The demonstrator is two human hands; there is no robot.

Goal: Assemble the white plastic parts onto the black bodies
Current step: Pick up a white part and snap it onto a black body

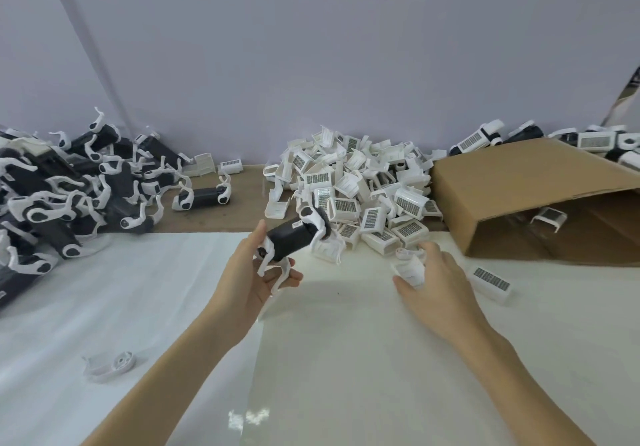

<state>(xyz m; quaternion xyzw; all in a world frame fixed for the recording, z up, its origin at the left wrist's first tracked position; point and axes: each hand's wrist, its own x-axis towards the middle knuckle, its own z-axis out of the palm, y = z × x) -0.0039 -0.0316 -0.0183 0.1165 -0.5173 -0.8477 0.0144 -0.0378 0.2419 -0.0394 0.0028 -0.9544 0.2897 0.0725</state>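
A: Two hands work at the middle of the surface (346,341). The left hand (249,279) curls round a black body (289,238), lifted clear so its free end faces the supply.

B: And the other?

A: The right hand (440,283) bends its fingers over a white plastic part (410,269), thumb and fingertips pinching it just off the heap of white parts (356,186) toward the far edge.

B: Which way does the body point?

A: Its long axis tilts up and away to the right, the capped end nearest the heap. The pile of black bodies (69,189) lies at the far left, a cardboard box (526,196) far right.
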